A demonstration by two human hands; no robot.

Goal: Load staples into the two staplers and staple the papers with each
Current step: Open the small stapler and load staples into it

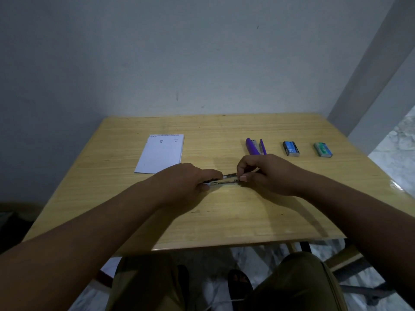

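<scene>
My left hand (186, 184) grips one end of a small dark stapler (224, 179) just above the tabletop (224, 221); my right hand (267, 176) pinches its other end, fingers curled. I cannot tell whether staples sit inside. Farther back, from the left: the papers (161, 154), print too small to read; a purple stapler (254, 147), hinged open; a blue staple box (291, 148) marked "10", closed; a green staple box (323, 149), label unreadable.
</scene>
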